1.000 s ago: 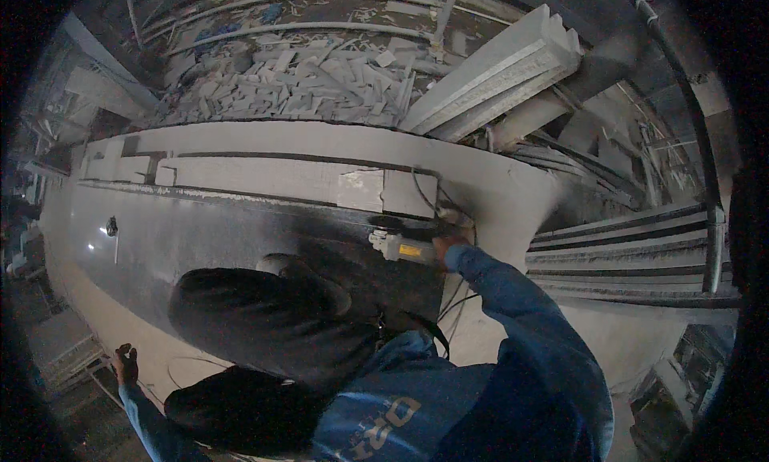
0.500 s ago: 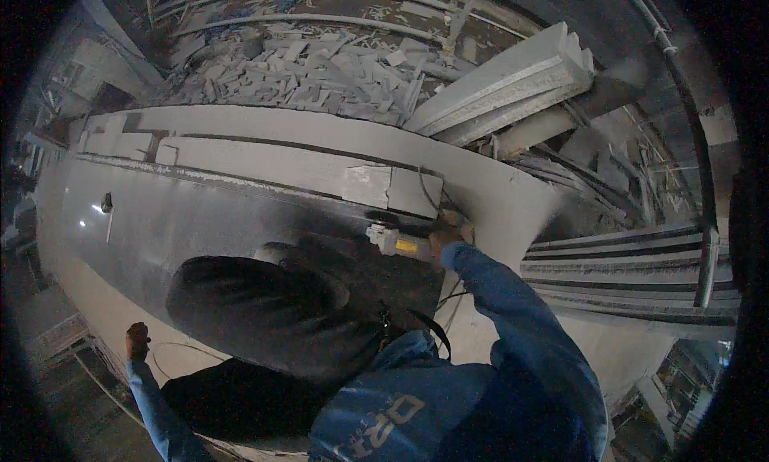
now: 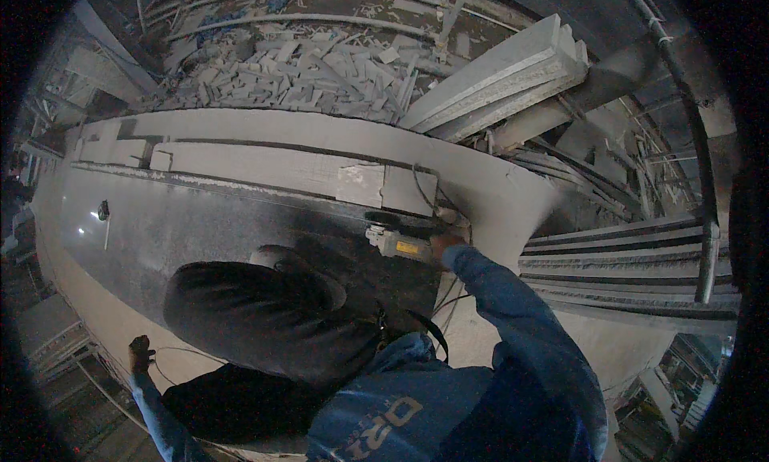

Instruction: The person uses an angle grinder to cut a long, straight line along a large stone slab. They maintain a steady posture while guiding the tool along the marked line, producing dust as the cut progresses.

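Observation:
My right hand (image 3: 446, 247) grips the rear body of a pale angle grinder (image 3: 400, 244) with a yellow label. The grinder's dark disc (image 3: 383, 218) faces the front edge of a long pale stone strip and sits close to it; whether they touch I cannot tell. Under the grinder lies a dark, shiny slab (image 3: 200, 213). Away at the lower left, my left hand (image 3: 142, 355) is held out with its fingers curled; what it holds, if anything, is too small to make out. A thin cord (image 3: 188, 350) loops beside it.
My bent leg (image 3: 256, 310) rests on the slab. A small dark object (image 3: 103, 209) lies at its left. Behind the worktop is a heap of broken stone offcuts (image 3: 288, 73). Long stone beams (image 3: 505, 77) lean at the back right, above stacked slabs (image 3: 625, 262). A metal pole (image 3: 705, 221) stands right.
My left hand has lowered slightly and its fingers have shifted a little. The grinder stays in my right hand at nearly the same place. The whole view has shifted slightly.

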`<state>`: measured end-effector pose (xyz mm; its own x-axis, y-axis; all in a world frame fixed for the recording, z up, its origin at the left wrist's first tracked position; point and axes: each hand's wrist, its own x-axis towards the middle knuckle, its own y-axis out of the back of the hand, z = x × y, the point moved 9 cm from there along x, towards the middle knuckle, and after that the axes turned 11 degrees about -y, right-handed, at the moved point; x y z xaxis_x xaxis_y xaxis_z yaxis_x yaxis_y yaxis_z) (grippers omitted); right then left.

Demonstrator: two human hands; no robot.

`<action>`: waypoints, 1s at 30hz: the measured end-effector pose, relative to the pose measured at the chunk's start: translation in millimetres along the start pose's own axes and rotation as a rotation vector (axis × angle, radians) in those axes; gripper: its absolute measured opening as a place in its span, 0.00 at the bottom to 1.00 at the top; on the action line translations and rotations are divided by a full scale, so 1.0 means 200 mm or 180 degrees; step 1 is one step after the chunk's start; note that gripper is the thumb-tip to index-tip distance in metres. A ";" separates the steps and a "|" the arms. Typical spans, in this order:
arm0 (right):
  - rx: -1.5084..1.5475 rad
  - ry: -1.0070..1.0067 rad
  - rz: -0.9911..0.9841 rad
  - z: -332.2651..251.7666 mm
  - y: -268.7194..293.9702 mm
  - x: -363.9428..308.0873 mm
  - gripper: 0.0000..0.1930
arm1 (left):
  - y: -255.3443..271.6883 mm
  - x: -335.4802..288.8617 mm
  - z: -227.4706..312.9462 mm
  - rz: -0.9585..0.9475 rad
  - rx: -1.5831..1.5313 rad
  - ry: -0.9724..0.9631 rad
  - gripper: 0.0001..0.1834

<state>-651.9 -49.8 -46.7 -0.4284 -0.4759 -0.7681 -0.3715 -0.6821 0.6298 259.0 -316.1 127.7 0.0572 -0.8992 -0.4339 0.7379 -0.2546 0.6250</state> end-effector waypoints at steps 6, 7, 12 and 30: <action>0.0804 0.0122 0.0350 0.01 -0.02 0.09 0.25 | 0.10 0.24 -0.16 -0.0372 0.0054 -0.0337 0.25; 0.0626 0.0329 0.0398 -0.07 -0.01 0.10 0.26 | 0.19 0.20 -0.19 -0.0432 0.0018 -0.0479 0.27; -0.0070 0.0245 0.0012 -0.08 0.20 -0.19 0.29 | 0.17 0.17 -0.29 -0.0308 -0.0119 0.0108 0.30; -0.0312 0.0498 -0.0010 -0.18 0.12 -0.08 0.24 | 0.16 -0.01 -0.06 0.0047 -0.0499 0.0245 0.20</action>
<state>-624.3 -77.4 -23.2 -0.2912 -0.5490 -0.7834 -0.2873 -0.7310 0.6190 291.3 -318.2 140.8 0.1158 -0.8710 -0.4774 0.8322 -0.1774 0.5254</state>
